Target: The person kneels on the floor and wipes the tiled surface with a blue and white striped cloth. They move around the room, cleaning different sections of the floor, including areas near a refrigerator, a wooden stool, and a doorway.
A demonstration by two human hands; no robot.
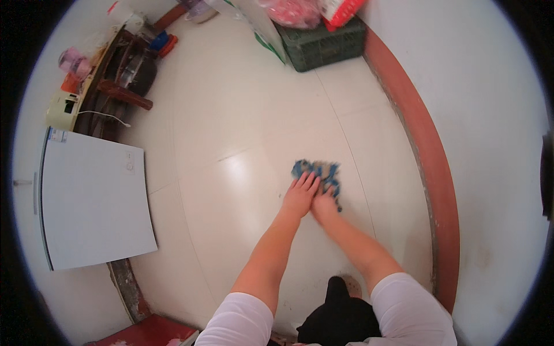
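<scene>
A blue and tan patterned cloth lies bunched on the pale tiled floor, a little right of the middle of the view. My left hand presses on its near left part, fingers pointing forward. Close against it, my right hand rests on the cloth's near side, and its fingers are partly blurred. Whether the right fingers are curled round the fabric is hard to see. Both arms reach forward from white sleeves.
A white fridge or freezer stands at the left, beside a cluttered wooden table. A dark green crate with bags on top is at the back. A wall with a red-brown base strip runs along the right. Nearer left is a red surface.
</scene>
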